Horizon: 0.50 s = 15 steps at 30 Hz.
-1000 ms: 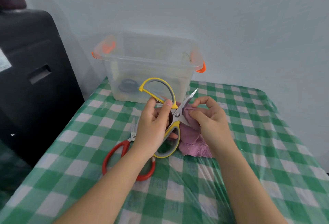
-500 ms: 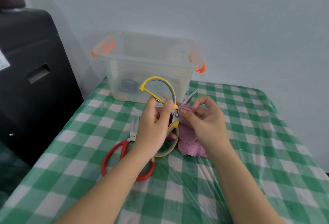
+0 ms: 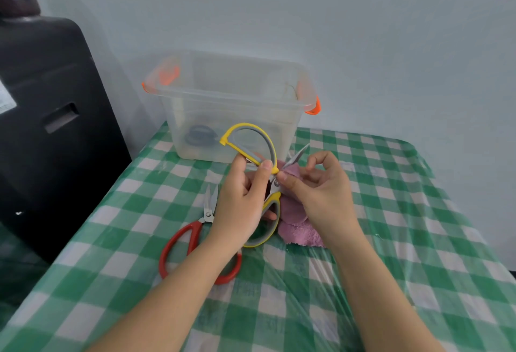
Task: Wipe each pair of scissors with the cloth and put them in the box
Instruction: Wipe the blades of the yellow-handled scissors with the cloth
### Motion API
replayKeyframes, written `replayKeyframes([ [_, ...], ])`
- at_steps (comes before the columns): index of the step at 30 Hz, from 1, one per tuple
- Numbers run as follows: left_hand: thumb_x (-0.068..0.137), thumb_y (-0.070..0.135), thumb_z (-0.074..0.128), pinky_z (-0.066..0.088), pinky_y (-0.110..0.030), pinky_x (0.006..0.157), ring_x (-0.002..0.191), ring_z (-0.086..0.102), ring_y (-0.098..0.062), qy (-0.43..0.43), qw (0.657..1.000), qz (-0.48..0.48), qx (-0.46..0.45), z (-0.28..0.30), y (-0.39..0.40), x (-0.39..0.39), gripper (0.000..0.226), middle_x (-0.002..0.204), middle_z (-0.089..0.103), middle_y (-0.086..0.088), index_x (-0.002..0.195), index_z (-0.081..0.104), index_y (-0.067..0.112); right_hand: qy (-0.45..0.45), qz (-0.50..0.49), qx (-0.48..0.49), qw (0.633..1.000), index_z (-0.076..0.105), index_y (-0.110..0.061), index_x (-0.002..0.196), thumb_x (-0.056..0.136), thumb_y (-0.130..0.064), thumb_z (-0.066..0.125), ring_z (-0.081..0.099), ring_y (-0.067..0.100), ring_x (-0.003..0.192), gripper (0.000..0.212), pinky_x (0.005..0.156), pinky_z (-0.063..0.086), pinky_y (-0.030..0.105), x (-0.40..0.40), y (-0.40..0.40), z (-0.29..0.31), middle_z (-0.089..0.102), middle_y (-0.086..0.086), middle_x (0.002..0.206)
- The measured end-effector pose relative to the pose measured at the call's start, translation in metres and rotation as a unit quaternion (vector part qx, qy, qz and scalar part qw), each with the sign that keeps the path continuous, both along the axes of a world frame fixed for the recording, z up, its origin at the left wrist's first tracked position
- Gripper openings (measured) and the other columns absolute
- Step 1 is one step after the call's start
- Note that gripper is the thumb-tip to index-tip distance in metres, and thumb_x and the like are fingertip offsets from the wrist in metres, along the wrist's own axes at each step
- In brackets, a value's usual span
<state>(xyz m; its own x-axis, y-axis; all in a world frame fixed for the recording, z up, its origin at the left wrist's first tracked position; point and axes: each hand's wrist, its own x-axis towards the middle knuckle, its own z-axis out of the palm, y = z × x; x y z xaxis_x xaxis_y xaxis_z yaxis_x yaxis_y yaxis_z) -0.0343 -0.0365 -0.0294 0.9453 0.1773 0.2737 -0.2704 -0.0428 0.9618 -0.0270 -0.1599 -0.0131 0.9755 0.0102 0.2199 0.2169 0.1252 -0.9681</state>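
Wiping one yellow scissors (image 3: 252, 139), one cloth (image 3: 296, 228), one red scissors (image 3: 190, 242) lying

Open counter (image 3: 405, 212) stretches right of the hands, room to pass there. On the left, red scissors (image 3: 195, 240) lie across the path, and a black case (image 3: 50, 117) walls that side. Ahead, the box (image 3: 231, 100) stands open-topped.
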Motion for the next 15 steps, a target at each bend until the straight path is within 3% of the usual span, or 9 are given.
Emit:
replayKeyframes([
  [4, 0.100, 0.027, 0.048, 0.052, -0.040, 0.043, 0.033, 0.046, -0.011, -0.013, 0.999, -0.009, 0.032, 0.0022, -0.0001, -0.0018, 0.012, 0.041, 0.039, 0.005, 0.091, 0.044, 0.019, 0.017, 0.017, 0.043, 0.999, 0.037, -0.011, 0.081, 0.086, 0.014, 0.061, 0.068, 0.007, 0.059, 0.035, 0.056, 0.052, 0.017, 0.0012, -0.0005, 0.0020, 0.066, 0.007, 0.062],
  [6, 0.100, 0.026, 0.048, 0.052, -0.037, 0.041, 0.033, 0.046, -0.012, -0.016, 0.999, -0.009, 0.033, 0.0016, -0.0001, -0.0015, 0.012, 0.042, 0.039, 0.005, 0.089, 0.044, 0.021, 0.022, 0.027, 0.055, 0.998, 0.036, -0.011, 0.080, 0.088, 0.015, 0.056, 0.066, 0.004, 0.057, 0.034, 0.053, 0.050, 0.015, 0.0011, -0.0006, 0.0019, 0.066, 0.002, 0.056],
  [8, 0.099, 0.026, 0.049, 0.050, -0.031, 0.039, 0.035, 0.044, -0.012, -0.012, 1.000, -0.008, 0.023, 0.0001, 0.0005, -0.0009, 0.012, 0.042, 0.038, 0.005, 0.090, 0.045, 0.019, 0.025, 0.024, 0.053, 0.998, 0.036, -0.011, 0.081, 0.090, 0.015, 0.053, 0.061, 0.007, 0.052, 0.032, 0.052, 0.049, 0.015, 0.0011, -0.0006, 0.0013, 0.062, 0.009, 0.057],
  [12, 0.099, 0.025, 0.050, 0.048, -0.028, 0.039, 0.036, 0.037, -0.012, 0.001, 1.000, -0.005, -0.009, -0.0002, 0.0015, 0.0012, 0.014, 0.042, 0.033, 0.006, 0.089, 0.044, 0.017, 0.034, 0.023, 0.038, 0.998, 0.037, -0.015, 0.085, 0.090, 0.006, 0.057, 0.047, 0.026, 0.070, 0.030, 0.064, 0.041, 0.031, 0.0043, -0.0029, -0.0018, 0.053, 0.024, 0.075],
  [15, 0.099, 0.024, 0.049, 0.046, -0.027, 0.038, 0.036, 0.033, -0.008, 0.011, 0.999, -0.005, -0.032, 0.0006, 0.0014, 0.0027, 0.013, 0.042, 0.030, 0.007, 0.090, 0.046, 0.014, 0.027, 0.038, 0.032, 0.998, 0.038, -0.015, 0.087, 0.091, 0.004, 0.058, 0.052, 0.028, 0.072, 0.028, 0.068, 0.043, 0.035, 0.0044, -0.0047, -0.0023, 0.060, 0.023, 0.071],
])
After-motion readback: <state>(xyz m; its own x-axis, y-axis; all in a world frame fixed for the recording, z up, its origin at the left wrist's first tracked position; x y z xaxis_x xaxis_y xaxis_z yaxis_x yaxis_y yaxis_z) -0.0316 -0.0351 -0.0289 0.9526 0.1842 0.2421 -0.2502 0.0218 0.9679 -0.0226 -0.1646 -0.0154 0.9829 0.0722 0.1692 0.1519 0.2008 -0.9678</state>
